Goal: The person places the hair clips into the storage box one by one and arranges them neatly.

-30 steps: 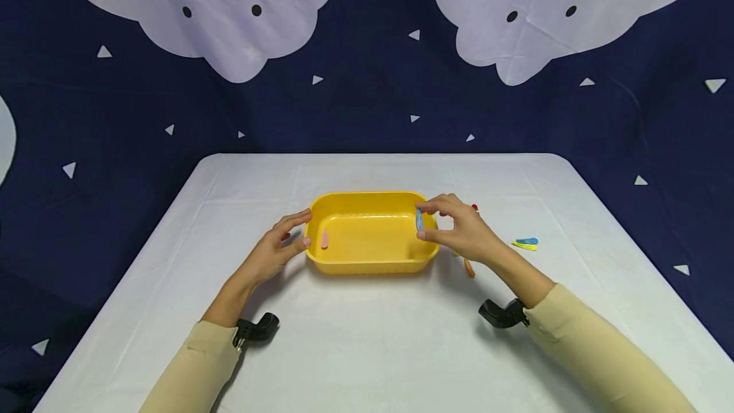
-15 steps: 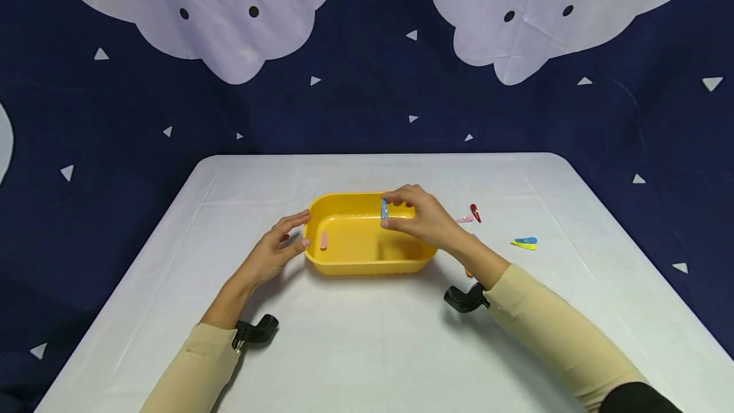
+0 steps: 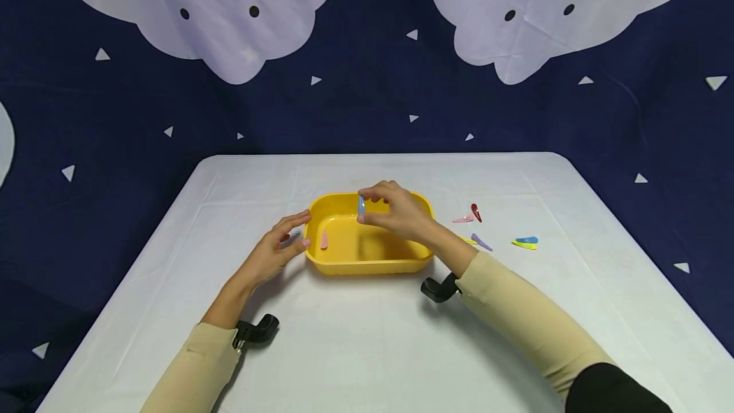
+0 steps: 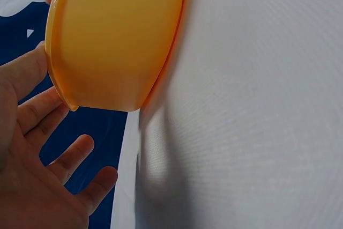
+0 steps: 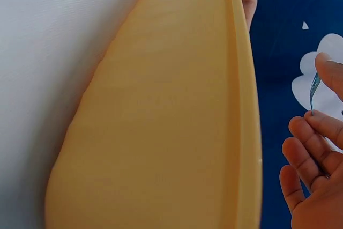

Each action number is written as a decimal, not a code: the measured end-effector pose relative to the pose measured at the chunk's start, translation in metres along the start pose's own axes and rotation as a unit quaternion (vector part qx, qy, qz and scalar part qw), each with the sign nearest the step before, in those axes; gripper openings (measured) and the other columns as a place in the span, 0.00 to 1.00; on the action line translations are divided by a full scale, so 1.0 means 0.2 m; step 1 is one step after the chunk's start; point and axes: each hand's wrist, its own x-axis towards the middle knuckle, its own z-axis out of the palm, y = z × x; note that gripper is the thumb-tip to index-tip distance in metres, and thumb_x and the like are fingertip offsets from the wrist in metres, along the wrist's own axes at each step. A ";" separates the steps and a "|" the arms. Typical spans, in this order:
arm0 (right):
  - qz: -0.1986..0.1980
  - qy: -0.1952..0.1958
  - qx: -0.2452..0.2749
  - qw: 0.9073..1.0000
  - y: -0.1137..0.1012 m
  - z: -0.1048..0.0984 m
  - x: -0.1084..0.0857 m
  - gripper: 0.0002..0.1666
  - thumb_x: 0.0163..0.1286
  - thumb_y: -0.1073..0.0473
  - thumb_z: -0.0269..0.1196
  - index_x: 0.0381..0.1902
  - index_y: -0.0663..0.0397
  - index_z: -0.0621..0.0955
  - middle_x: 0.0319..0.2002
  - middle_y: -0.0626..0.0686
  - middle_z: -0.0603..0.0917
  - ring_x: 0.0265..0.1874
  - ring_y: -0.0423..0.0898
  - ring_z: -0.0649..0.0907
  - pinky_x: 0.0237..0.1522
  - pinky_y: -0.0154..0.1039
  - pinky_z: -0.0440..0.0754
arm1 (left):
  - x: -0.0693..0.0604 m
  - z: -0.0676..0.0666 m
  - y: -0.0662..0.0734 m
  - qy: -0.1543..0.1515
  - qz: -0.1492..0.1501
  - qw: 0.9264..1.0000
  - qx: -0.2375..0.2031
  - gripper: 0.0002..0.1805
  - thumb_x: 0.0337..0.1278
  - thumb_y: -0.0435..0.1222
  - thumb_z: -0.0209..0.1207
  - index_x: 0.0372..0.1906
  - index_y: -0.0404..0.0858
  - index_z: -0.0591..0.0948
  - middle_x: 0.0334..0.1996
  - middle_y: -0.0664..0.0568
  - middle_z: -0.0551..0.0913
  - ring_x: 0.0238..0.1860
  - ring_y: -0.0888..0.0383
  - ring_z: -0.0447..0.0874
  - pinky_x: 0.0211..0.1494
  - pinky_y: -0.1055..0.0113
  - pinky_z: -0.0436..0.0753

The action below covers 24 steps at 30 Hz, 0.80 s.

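My right hand (image 3: 401, 210) pinches a blue snap hair clip (image 3: 361, 206) upright between thumb and fingertip, above the yellow plastic box (image 3: 367, 268). In the right wrist view the hair clip (image 5: 314, 90) shows edge-on between the fingertips, beyond the box's rim. Flat inside the box, near its left end, lies a pink hair clip (image 3: 324, 240). My left hand (image 3: 275, 249) touches the box's left end with thumb and fingertips. The left wrist view shows this hand (image 4: 48, 148) with its fingers fairly straight, some tips at the rim and the others free.
Right of the box, on the white-covered table (image 3: 355, 349), lie a red clip (image 3: 476, 212), a pink clip (image 3: 462, 219), a purple clip (image 3: 482, 242) and a yellow one partly hidden. Farther right, a blue clip (image 3: 527, 239) lies against yellow. A dark patterned cloth (image 3: 367, 101) hangs behind.
My right hand has moved left with the blue hair clip, from the box's right end to over its middle. The left hand stays at the box's left end.
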 end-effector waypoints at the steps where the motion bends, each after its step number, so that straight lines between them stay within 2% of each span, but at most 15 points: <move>1: 0.004 -0.004 0.002 1.000 -0.01 0.01 0.01 0.31 0.57 0.48 0.69 0.58 0.51 0.78 0.51 0.53 0.80 0.51 0.50 0.74 0.57 0.48 0.73 | 0.00 0.00 0.00 0.000 0.001 1.000 0.000 0.27 0.62 0.38 0.57 0.66 0.36 0.68 0.70 0.45 0.63 0.72 0.45 0.56 0.67 0.41 0.62; 7: 0.017 -0.022 0.003 1.000 -0.02 0.06 0.06 0.32 0.57 0.44 0.68 0.59 0.48 0.77 0.53 0.51 0.79 0.52 0.48 0.74 0.57 0.46 0.73 | 0.00 0.00 -0.01 -0.001 0.000 1.000 0.000 0.27 0.63 0.38 0.57 0.66 0.37 0.68 0.71 0.45 0.63 0.72 0.45 0.56 0.67 0.40 0.61; 16: 0.034 -0.026 -0.012 0.999 -0.04 0.14 0.12 0.31 0.57 0.43 0.68 0.58 0.45 0.78 0.51 0.48 0.79 0.52 0.46 0.74 0.55 0.43 0.75 | 0.01 0.00 -0.01 -0.004 -0.001 1.000 -0.005 0.27 0.63 0.38 0.57 0.66 0.38 0.68 0.71 0.45 0.63 0.72 0.45 0.55 0.67 0.41 0.61; 24: 0.050 -0.044 -0.022 0.998 -0.03 0.21 0.17 0.32 0.58 0.44 0.67 0.59 0.47 0.77 0.52 0.51 0.80 0.53 0.47 0.75 0.55 0.43 0.76 | 0.01 0.00 -0.01 -0.005 -0.001 1.000 -0.003 0.27 0.64 0.38 0.56 0.66 0.37 0.68 0.71 0.45 0.62 0.72 0.45 0.55 0.67 0.40 0.61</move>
